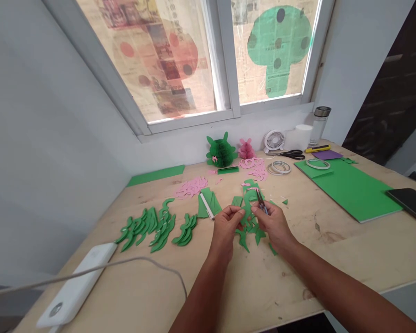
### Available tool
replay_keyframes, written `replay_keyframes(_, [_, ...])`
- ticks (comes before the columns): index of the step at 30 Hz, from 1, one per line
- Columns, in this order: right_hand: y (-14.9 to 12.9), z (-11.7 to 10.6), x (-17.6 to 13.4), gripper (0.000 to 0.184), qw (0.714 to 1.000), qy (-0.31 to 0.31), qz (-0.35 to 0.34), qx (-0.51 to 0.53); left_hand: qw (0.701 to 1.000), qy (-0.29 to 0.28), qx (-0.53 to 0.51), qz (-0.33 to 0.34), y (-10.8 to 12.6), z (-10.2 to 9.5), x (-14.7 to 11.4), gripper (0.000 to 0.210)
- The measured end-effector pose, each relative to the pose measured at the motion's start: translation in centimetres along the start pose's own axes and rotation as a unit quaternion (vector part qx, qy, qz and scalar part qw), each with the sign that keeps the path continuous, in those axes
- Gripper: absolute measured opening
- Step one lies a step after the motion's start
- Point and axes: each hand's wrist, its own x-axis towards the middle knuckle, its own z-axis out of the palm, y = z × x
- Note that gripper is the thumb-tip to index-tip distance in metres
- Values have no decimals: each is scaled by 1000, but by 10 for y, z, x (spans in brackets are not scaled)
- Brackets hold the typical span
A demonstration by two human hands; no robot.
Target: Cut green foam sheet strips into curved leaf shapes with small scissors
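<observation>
My left hand (228, 226) pinches a curved green paper cutout (247, 206) near the middle of the table. In my right hand (275, 224) is a small pair of scissors (261, 202) with dark blades pointing away from me; its fingertips also come close to the cutout's edge. Under and around both hands lie green paper scraps (242, 240). Left of my hands, a white pen (207, 206) rests on a green paper piece (213, 202). Several stacks of curved green cutouts (162, 231) lie farther left, with a heap of pink cutouts (192, 187) behind.
At the back stand a green paper figure (221, 152), a pink one (247, 149), a small fan (274, 140) and a bottle (319, 126). Black scissors (293, 155), tape rolls (279, 168), green sheets (353, 192) and a phone (411, 203) lie right. A power bank (79, 282) sits front left.
</observation>
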Motion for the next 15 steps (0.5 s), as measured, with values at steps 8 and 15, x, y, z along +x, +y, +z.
replay_keyframes(8, [2, -3, 2, 26, 999, 37, -13, 6, 998, -25, -13, -48, 2, 5, -5, 29])
replay_keyframes(15, [0, 0, 0, 27, 1000, 16, -10, 9, 998, 1, -32, -47, -2, 7, -4, 32])
